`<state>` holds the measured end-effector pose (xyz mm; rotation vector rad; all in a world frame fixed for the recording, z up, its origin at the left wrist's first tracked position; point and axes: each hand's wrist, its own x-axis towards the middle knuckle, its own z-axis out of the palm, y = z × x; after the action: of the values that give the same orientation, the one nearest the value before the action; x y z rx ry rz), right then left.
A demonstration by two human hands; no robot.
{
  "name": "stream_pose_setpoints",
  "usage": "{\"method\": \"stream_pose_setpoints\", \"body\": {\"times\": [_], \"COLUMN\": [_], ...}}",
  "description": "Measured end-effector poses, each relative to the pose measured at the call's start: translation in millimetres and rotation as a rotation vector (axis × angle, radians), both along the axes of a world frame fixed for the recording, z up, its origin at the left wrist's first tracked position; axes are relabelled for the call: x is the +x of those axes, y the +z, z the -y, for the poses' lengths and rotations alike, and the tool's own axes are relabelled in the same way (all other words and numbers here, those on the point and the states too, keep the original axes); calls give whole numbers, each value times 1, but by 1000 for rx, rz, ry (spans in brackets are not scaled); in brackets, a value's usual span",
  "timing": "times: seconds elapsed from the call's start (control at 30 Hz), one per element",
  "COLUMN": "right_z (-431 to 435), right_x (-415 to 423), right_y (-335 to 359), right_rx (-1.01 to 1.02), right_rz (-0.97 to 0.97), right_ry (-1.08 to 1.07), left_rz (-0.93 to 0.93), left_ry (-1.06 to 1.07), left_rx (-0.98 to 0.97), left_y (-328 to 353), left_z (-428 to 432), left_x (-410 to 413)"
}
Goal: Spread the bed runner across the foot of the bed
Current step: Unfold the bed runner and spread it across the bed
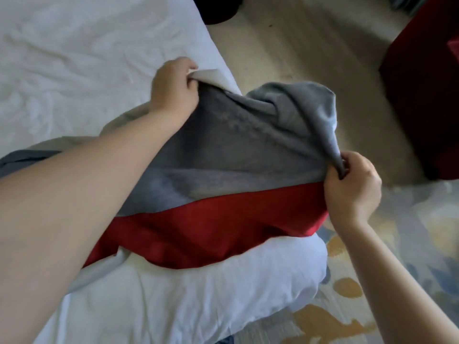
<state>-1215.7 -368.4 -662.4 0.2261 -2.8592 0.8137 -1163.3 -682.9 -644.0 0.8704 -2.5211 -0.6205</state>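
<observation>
The bed runner [223,150] is grey with a red band [198,234] along its near side, and it lies bunched over the corner of the white bed [62,65]. My left hand [173,88] grips the runner's far edge, where a pale underside shows. My right hand [350,192] pinches a gathered grey fold at the runner's right end, lifted off the bed's edge. The cloth is stretched between both hands. My left forearm hides part of the runner's left side.
A white duvet [198,289] bulges at the bed's near corner. Beige carpet [298,45] lies to the right, with a patterned rug [372,294] nearer me. A dark red piece of furniture [427,95] stands at the right edge. A dark object [221,8] sits at the top.
</observation>
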Motion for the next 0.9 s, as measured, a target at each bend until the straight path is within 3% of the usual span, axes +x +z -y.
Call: {"method": "stream_pose_setpoints", "body": {"times": [0.1, 0.17, 0.27, 0.33, 0.4, 0.57, 0.7, 0.8, 0.9], "right_z": [8, 16, 21, 21, 23, 35, 38, 34, 22], "right_x": [2, 22, 59, 79, 93, 117, 130, 138, 138], "right_y": [-10, -11, -14, -19, -25, -36, -35, -35, -32], "right_rx": [145, 192, 195, 252, 304, 534, 587, 537, 504], "right_rz": [245, 200, 7, 19, 83, 187, 34, -40, -43], "right_ry": [110, 302, 781, 1061, 1208, 1370, 1377, 1316, 1226], "left_rz": [94, 91, 222, 316, 339, 359, 568, 555, 461], "left_ry": [-179, -257, -400, -443, -429, -440, -634, -522, -411], "left_rx": [20, 55, 32, -21, -21, -19, -133, -234, -179], "left_y": [-11, -22, -40, -51, -55, -56, -59, -61, -58], "left_z": [-31, -60, -99, -114, -122, -131, -137, -141, -157], "left_x": [4, 25, 73, 107, 137, 198, 236, 243, 243]}}
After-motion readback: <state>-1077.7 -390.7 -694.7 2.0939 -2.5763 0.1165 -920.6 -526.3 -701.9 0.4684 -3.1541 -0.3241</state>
